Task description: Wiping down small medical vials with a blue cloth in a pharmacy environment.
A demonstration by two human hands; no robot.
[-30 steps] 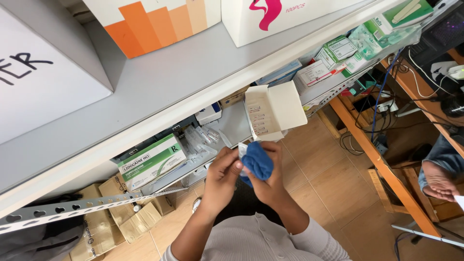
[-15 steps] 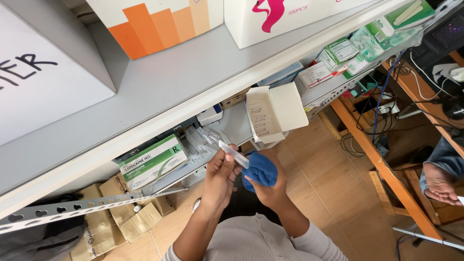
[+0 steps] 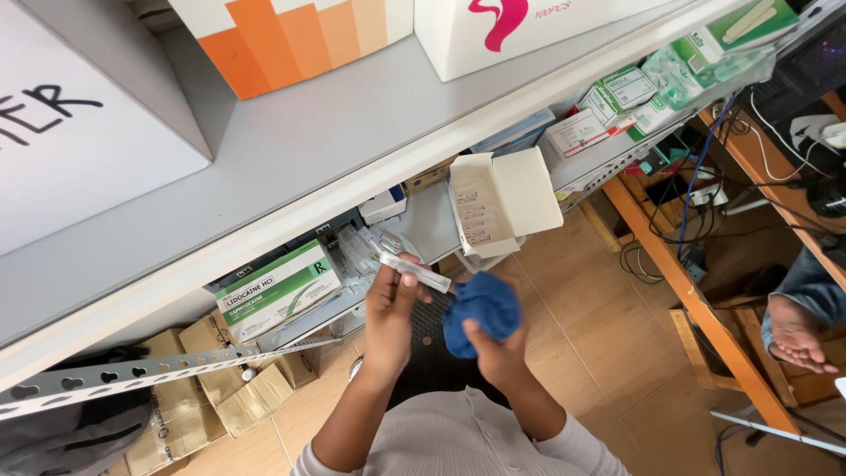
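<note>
Below the grey shelf's front edge (image 3: 370,189), the left hand (image 3: 392,308) pinches a clear wrapped syringe-like tube (image 3: 414,271); the right hand (image 3: 493,348) grips a bunched blue cloth (image 3: 480,308). The loosely pinched tube could slip floorward. Its contents and the cloth-covered right fingers are unclear.

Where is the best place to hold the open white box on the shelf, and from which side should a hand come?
Probably grip the white box across its closed body, below the raised flap, coming from the front edge of the shelf. The flap stands open and would bend, and the box leans out over that edge, so the front is free. The left hand is nearest.
</note>
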